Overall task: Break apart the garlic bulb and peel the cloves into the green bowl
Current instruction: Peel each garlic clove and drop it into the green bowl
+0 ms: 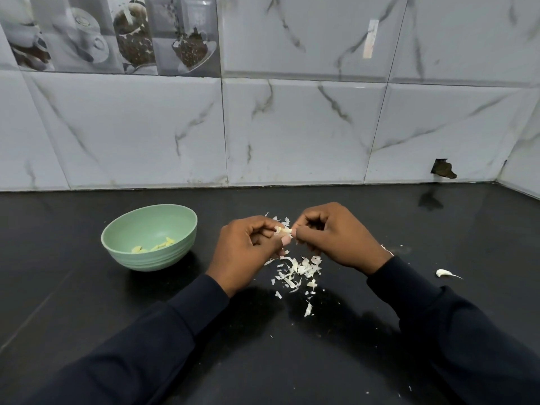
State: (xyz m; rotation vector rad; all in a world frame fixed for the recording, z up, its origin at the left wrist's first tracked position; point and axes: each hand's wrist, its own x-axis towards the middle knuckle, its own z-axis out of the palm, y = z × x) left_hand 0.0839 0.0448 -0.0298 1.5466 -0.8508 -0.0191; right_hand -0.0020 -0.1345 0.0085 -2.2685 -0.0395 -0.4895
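Clove (283, 230) pinched between both hands, held just above the counter (87, 302), centre of scene. Left hand (251, 244) curled, thumb and fingertips gripping the clove's left end. Right hand (333, 238) curled too, thumb and forefinger pinching the clove's right end, other fingers tucked under. Fingertips of the two hands meet at the clove. Clove pale, small, mostly hidden by fingers; how much skin is on it, cannot tell.

Bowl (152, 260), green, upright on the counter left of the left hand, near it but apart. Peeled cloves (155, 246), yellowish, a few, lying in the bowl's bottom.

Skins (298, 270), white papery flakes, piled on the counter under the hands and just near of them, thickest between the wrists. A few bits scattered far of the hands, others nearer, toward the sleeves (175, 331). Sleeves dark, long, reaching both wrists.

Loose clove (444, 273), white, with a thin tail, lying on the counter right of the right forearm, well apart from the bowl.

Counter black, glossy. Wall (292, 127) behind, white marble-look tiles. Picture tiles (117, 33) with cups and coffee beans at far left top. Hole (442, 169), dark, ragged, in the wall at far right, just above the counter.
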